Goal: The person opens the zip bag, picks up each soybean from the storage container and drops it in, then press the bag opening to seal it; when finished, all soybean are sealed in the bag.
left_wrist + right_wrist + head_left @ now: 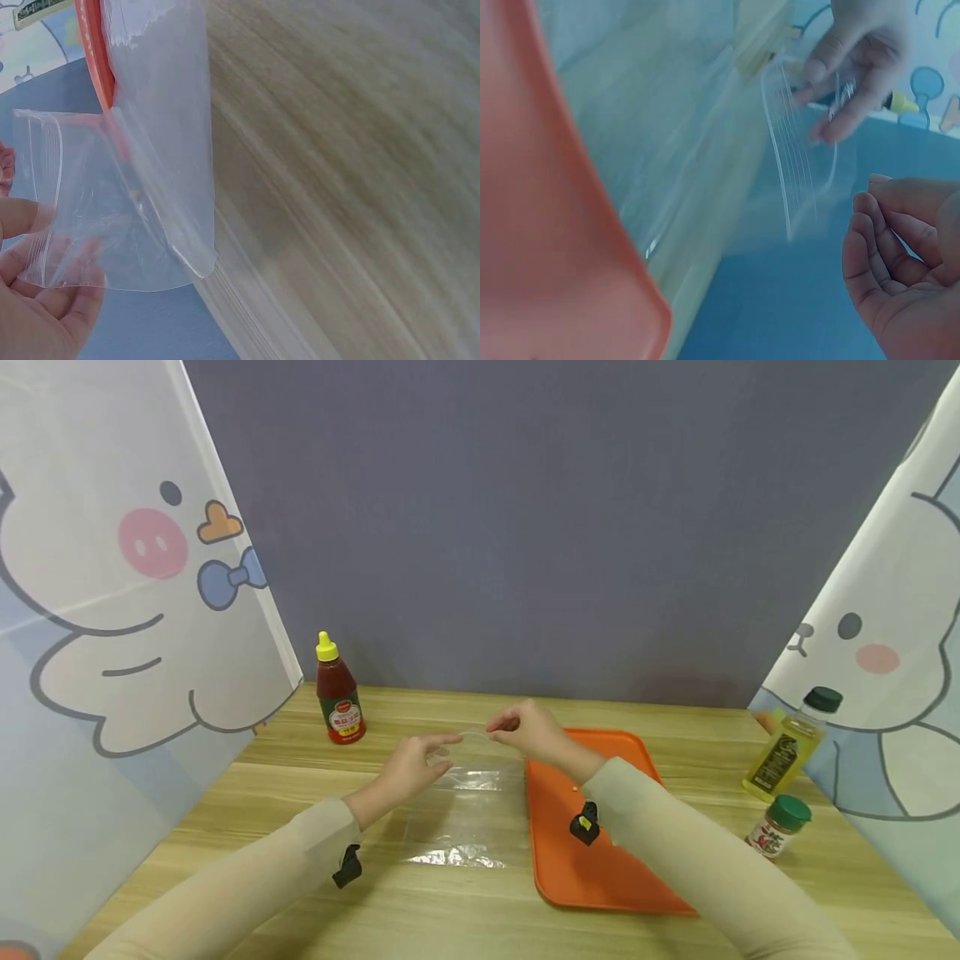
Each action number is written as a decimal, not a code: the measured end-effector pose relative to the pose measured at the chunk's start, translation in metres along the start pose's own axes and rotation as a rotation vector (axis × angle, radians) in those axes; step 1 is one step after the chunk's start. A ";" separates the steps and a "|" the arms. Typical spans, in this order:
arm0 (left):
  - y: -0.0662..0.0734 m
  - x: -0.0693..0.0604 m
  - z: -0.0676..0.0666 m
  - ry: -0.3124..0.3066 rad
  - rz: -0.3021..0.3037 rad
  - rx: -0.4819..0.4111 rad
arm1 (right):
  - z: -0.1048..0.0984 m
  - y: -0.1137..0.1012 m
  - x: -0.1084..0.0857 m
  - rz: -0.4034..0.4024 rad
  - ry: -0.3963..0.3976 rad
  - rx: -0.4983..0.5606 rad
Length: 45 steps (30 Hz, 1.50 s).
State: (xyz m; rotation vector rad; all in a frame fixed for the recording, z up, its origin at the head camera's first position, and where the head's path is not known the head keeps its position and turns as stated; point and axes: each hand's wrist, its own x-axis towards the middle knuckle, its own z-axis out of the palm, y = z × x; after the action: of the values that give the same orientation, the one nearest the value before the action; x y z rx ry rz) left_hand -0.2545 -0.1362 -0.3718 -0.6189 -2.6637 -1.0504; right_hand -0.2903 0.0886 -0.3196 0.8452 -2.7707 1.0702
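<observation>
The left hand [408, 768] has its thumb and fingers parted around the mouth of a clear zip bag [465, 827]; whether any fingertip presses the film I cannot tell. The right hand [536, 732] has its thumb and index tips drawn together, with nothing visible between them.

In the head view, the bag is just left of the orange tray [577, 881], on the wooden table [420, 910], its far edge raised between the hands. The right forearm passes over the tray. A red sauce bottle with a yellow cap [341, 693] stands well to the tray's left, towards its far end. To the tray's right are a bottle of yellow liquid [783, 756] and, nearer the person, a green-capped jar [780, 827].

In the left wrist view, the bag's zip end stands up from the film beside the tray's rim, the left thumb on one side of it and the other fingers seen through the plastic.

In the right wrist view, the zip end is raised beyond the tray's rim, its mouth parted. The left fingers are at that mouth; the right fingertips are near it, apart from the zip strip.
</observation>
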 end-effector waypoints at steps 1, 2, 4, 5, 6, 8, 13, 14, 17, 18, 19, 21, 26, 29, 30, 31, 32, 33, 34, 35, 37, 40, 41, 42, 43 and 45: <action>0.000 0.000 0.000 0.000 0.000 -0.002 | -0.003 0.002 -0.001 0.013 0.006 0.012; 0.000 0.000 0.000 -0.002 0.000 -0.006 | -0.007 0.004 -0.003 0.024 0.013 0.023; 0.001 -0.001 0.000 -0.006 -0.003 -0.013 | -0.014 0.009 -0.005 0.039 0.028 0.037; 0.001 -0.001 0.000 -0.010 -0.005 -0.016 | -0.018 0.011 -0.007 0.046 0.034 0.044; 0.001 -0.002 0.000 -0.013 -0.004 -0.014 | -0.022 0.014 -0.009 0.060 0.038 0.052; 0.002 -0.002 0.000 -0.018 0.001 -0.011 | -0.029 0.020 -0.014 0.072 0.040 0.056; 0.004 -0.002 0.001 -0.020 0.004 -0.006 | -0.045 0.042 -0.025 0.095 0.023 0.041; 0.004 -0.003 0.001 -0.017 0.004 -0.003 | -0.047 0.048 -0.027 0.108 0.021 0.033; 0.004 -0.004 0.001 -0.011 0.007 0.001 | -0.051 0.066 -0.034 0.146 0.018 0.011; 0.003 -0.004 0.002 -0.013 0.003 0.002 | -0.052 0.072 -0.036 0.156 0.017 0.004; 0.003 -0.005 0.002 -0.013 -0.002 0.006 | -0.053 0.078 -0.039 0.166 0.017 0.000; 0.002 -0.006 0.003 -0.015 -0.014 0.009 | -0.054 0.088 -0.044 0.189 0.009 -0.004; 0.002 -0.007 0.004 -0.002 -0.011 0.034 | -0.059 0.107 -0.060 0.245 -0.040 0.008; 0.003 -0.006 0.003 -0.002 -0.006 0.032 | -0.060 0.116 -0.067 0.275 -0.061 0.016; 0.003 -0.006 0.003 -0.003 -0.001 0.028 | -0.061 0.119 -0.069 0.282 -0.063 0.007; 0.003 -0.006 0.003 -0.005 0.003 0.021 | -0.061 0.122 -0.071 0.288 -0.060 0.000; 0.003 -0.006 0.003 -0.004 0.002 0.020 | -0.060 0.126 -0.072 0.303 -0.056 -0.007; 0.003 -0.006 0.004 -0.003 0.003 0.020 | -0.060 0.129 -0.073 0.304 -0.056 -0.017; 0.003 -0.005 0.004 -0.003 0.004 0.016 | -0.060 0.132 -0.074 0.306 -0.055 -0.028; 0.003 -0.005 0.004 -0.001 0.006 0.016 | -0.059 0.135 -0.075 0.306 -0.058 -0.039; 0.002 -0.005 0.005 0.007 0.010 0.017 | -0.058 0.139 -0.076 0.312 -0.064 -0.034; 0.000 -0.005 0.006 0.015 0.014 0.017 | -0.056 0.141 -0.078 0.318 -0.073 -0.022; 0.000 -0.005 0.006 0.017 0.015 0.016 | -0.055 0.141 -0.079 0.320 -0.073 -0.020; -0.001 -0.005 0.007 0.022 0.017 0.015 | -0.055 0.141 -0.079 0.332 -0.071 -0.012; -0.001 -0.006 0.007 0.024 0.014 0.012 | -0.054 0.141 -0.079 0.332 -0.068 -0.012; -0.001 -0.006 0.007 0.025 0.008 0.005 | -0.053 0.142 -0.079 0.329 -0.067 -0.018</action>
State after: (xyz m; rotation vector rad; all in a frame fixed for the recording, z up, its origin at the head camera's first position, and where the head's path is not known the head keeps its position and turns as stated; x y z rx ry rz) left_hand -0.2498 -0.1339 -0.3793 -0.6114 -2.6391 -1.0419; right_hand -0.3029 0.2461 -0.3841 0.4383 -3.0446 1.0729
